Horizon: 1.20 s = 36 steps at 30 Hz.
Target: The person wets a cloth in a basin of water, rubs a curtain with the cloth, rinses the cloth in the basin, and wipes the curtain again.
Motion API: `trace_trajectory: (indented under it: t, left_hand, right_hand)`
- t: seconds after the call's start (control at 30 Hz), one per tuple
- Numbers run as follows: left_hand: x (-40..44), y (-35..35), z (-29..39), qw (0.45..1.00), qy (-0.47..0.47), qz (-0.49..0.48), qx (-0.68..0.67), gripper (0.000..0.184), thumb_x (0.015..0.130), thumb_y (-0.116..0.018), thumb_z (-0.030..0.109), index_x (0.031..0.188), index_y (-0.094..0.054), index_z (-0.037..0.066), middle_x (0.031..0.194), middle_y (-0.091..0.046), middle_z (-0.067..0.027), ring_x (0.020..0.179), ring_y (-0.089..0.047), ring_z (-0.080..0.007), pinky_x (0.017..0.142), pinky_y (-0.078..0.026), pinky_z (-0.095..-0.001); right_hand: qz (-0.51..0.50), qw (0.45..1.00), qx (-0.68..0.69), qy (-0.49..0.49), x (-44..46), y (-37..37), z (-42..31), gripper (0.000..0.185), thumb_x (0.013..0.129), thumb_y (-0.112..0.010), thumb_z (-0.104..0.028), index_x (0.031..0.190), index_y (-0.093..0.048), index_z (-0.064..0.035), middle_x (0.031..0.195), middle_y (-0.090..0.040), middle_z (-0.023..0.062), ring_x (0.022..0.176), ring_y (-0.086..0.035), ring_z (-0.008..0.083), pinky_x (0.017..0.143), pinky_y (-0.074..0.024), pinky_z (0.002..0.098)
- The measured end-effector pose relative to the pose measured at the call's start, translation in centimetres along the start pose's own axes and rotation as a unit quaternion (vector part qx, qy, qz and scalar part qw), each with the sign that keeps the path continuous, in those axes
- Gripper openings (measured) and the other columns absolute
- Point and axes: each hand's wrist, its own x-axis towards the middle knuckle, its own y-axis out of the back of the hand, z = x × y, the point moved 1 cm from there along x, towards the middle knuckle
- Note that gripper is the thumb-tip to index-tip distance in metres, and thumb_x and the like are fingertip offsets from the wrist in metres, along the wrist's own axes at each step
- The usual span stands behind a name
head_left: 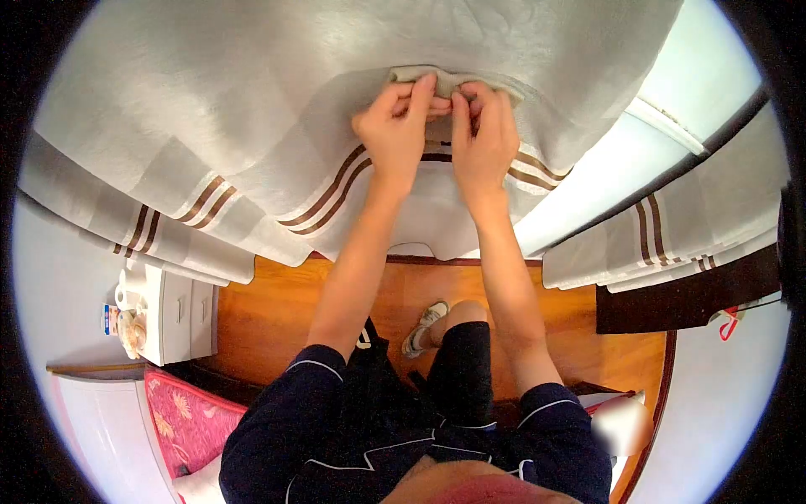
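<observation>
A large grey curtain (277, 109) with brown stripes hangs in front of me. Both hands pinch a small gathered fold (438, 77) of its cloth, raised from the surface near the upper middle of the view. My left hand (395, 126) grips the fold with thumb and fingers, the knuckles bent. Close beside it, my right hand (485, 130) pinches the same fold, its fingers curled. The fingertips nearly meet, and whatever lies between them is hidden. Below the hands the striped lower part of the curtain hangs down towards the floor.
A white drawer cabinet (176, 315) with small items on top stands at the left. Nearby is a bed with pink bedding (189, 416). A dark shelf (688, 290) sits at the right under another striped curtain (672, 227). The floor (277, 307) is wooden.
</observation>
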Motion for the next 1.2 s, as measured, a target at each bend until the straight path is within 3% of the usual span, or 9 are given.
trace_trajectory:
  t: [0.1, 0.27, 0.33, 0.43, 0.6, 0.77, 0.93, 1.07, 1.2]
  left_hand:
    - [-3.9, 1.4, -2.7, 0.985, 0.083, -0.016, 0.151, 0.015, 0.083, -0.065, 0.01, 0.075, -0.065, -0.002, 0.068, -0.068, -0.0074, 0.06, -0.064, -0.0095, 0.055, -0.049, -0.0223]
    - [-10.5, 2.5, -9.9, 0.986, 0.033, -0.063, 0.151, 0.014, 0.083, -0.065, 0.01, 0.073, -0.065, -0.001, 0.066, -0.068, -0.0062, 0.059, -0.065, -0.0091, 0.053, -0.048, -0.0212]
    - [-9.1, 1.0, -8.6, 0.987, 0.009, -0.061, 0.147, 0.014, 0.083, -0.065, 0.01, 0.073, -0.064, -0.001, 0.066, -0.068, -0.0063, 0.059, -0.065, -0.0093, 0.053, -0.048, -0.0211]
    - [-4.9, -2.7, -4.4, 0.989, -0.084, -0.041, 0.111, 0.014, 0.083, -0.064, 0.009, 0.074, -0.064, -0.001, 0.066, -0.068, -0.0066, 0.057, -0.065, -0.0102, 0.052, -0.049, -0.0214]
    - [-2.4, -6.6, -1.4, 0.997, -0.065, -0.028, 0.005, 0.012, 0.082, -0.065, 0.01, 0.075, -0.065, 0.001, 0.065, -0.067, -0.0069, 0.055, -0.065, -0.0104, 0.051, -0.048, -0.0208]
    - [-9.9, -2.4, -9.0, 0.945, -0.119, -0.158, 0.259, 0.009, 0.08, -0.067, 0.011, 0.077, -0.068, 0.003, 0.064, -0.067, -0.0006, 0.047, -0.058, -0.0072, 0.046, -0.044, -0.0221]
    - [-10.7, -3.9, -9.6, 0.962, -0.088, -0.141, 0.218, 0.012, 0.081, -0.066, 0.012, 0.073, -0.068, 0.003, 0.065, -0.068, 0.0003, 0.046, -0.056, -0.0057, 0.044, -0.042, -0.0219]
    - [-5.8, -8.1, -3.9, 0.987, -0.071, -0.1, 0.108, 0.016, 0.083, -0.064, 0.011, 0.072, -0.065, 0.0, 0.066, -0.068, -0.0046, 0.051, -0.062, -0.0082, 0.047, -0.045, -0.0197]
    - [-4.6, -10.1, -1.8, 0.99, -0.044, -0.119, 0.054, 0.021, 0.087, -0.06, 0.012, 0.076, -0.062, -0.005, 0.07, -0.068, -0.0088, 0.065, -0.067, -0.0114, 0.059, -0.051, -0.0226]
  right_hand:
    - [-0.023, 1.0, -0.016, -0.001, -5.4, 0.3, 3.1, 0.01, 0.081, -0.06, -0.004, 0.091, -0.056, -0.0032, 0.079, -0.056, 0.011, 0.069, -0.054, 0.0262, 0.061, -0.0431, 0.0352]
    - [-0.062, 0.997, -0.022, -0.025, -11.5, 1.3, 6.3, 0.01, 0.082, -0.058, 0.0, 0.091, -0.054, -0.0006, 0.079, -0.055, 0.0131, 0.069, -0.053, 0.0277, 0.061, -0.0434, 0.0354]
    - [-0.058, 0.998, -0.031, -0.014, -10.0, 1.6, 6.5, 0.01, 0.082, -0.058, 0.001, 0.091, -0.054, -0.0003, 0.08, -0.055, 0.0132, 0.071, -0.053, 0.0278, 0.062, -0.0435, 0.0354]
    - [0.061, 0.997, -0.037, 0.032, -3.8, 2.7, 4.9, 0.01, 0.081, -0.059, 0.002, 0.09, -0.055, -0.0009, 0.08, -0.054, 0.012, 0.072, -0.053, 0.0264, 0.063, -0.0433, 0.0345]
    - [0.106, 0.994, 0.001, 0.032, 0.4, 4.6, 4.8, 0.007, 0.081, -0.059, 0.002, 0.087, -0.056, -0.0015, 0.08, -0.054, 0.0115, 0.069, -0.053, 0.0257, 0.061, -0.0433, 0.0334]
    - [-0.002, 0.993, -0.014, -0.116, -11.9, 4.1, 10.8, 0.008, 0.083, -0.058, -0.004, 0.089, -0.054, -0.0004, 0.084, -0.054, 0.0141, 0.077, -0.053, 0.0304, 0.069, -0.0432, 0.0371]
    - [-0.055, 0.986, -0.031, -0.156, -11.2, 5.4, 9.9, 0.009, 0.084, -0.056, -0.003, 0.093, -0.053, 0.0004, 0.093, -0.052, 0.0143, 0.083, -0.052, 0.0293, 0.072, -0.0431, 0.0367]
    - [0.107, 0.994, -0.025, -0.013, -3.2, 6.6, 8.2, 0.008, 0.082, -0.058, 0.001, 0.09, -0.056, 0.0007, 0.082, -0.053, 0.013, 0.074, -0.052, 0.0276, 0.066, -0.0431, 0.0345]
    - [0.127, 0.992, 0.003, 0.015, -0.1, 8.1, 8.2, 0.005, 0.083, -0.058, 0.001, 0.087, -0.057, 0.001, 0.078, -0.053, 0.013, 0.07, -0.052, 0.0273, 0.062, -0.0426, 0.0344]
